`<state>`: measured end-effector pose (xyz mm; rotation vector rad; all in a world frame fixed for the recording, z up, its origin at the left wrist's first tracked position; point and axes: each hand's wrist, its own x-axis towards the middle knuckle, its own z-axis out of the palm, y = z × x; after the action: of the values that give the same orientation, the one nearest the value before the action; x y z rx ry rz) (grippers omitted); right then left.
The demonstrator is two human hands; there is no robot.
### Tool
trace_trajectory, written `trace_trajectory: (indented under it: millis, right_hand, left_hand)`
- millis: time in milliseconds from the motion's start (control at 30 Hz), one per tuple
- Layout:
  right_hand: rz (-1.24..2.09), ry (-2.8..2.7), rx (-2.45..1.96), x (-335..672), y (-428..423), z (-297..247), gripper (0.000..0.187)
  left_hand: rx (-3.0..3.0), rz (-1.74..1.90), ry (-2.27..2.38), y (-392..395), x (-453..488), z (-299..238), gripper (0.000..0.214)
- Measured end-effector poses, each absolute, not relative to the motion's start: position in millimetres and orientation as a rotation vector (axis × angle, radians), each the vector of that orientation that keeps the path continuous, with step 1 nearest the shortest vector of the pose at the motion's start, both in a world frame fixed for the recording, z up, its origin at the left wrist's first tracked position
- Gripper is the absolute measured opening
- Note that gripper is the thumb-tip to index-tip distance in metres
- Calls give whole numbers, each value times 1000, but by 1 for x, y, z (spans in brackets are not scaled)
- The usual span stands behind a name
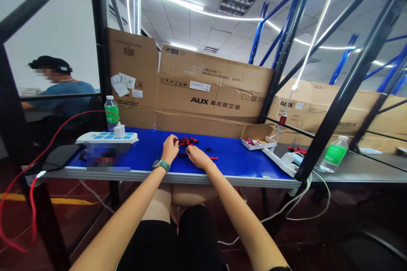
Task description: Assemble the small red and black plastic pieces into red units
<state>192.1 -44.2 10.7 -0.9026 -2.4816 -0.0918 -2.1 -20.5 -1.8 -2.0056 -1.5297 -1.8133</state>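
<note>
My left hand (171, 150), with a watch on its wrist, is closed in a pinch at a small dark piece by the left end of a red and black bundle (188, 140). The bundle looks like straps or small parts, too small to name. My right hand (198, 156) is curled at the bundle's near side, with its fingertips close together. What it grips is hidden. Just right of the bundle lies a small black piece (208, 149). A short red strip (213, 158) pokes out beside my right hand. All this is on a blue tabletop (235, 161).
A power strip (92, 137) with a white charger and a green-labelled bottle (111, 112) stand at the left. A shallow white box (258, 142) with small items is at the right. Cardboard (216, 89) walls the back. A person (68, 93) sits at far left.
</note>
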Motion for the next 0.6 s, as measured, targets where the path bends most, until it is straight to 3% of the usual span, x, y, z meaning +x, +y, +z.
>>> trace_trajectory:
  millis: [67, 267, 600]
  right_hand:
    - [-91, -2456, -972, 192, -44, 9, 28]
    - [-78, -2343, -1179, 196, -40, 8, 19]
    - [-63, -2173, -1408, 195, -50, 14, 28]
  left_hand:
    - [-2051, -1799, -1528, -19, -2, -4, 12]
    - [-2248, -1851, -1591, -17, 1, -8, 13]
    - [-2485, -1826, -1481, -34, 10, 5, 11]
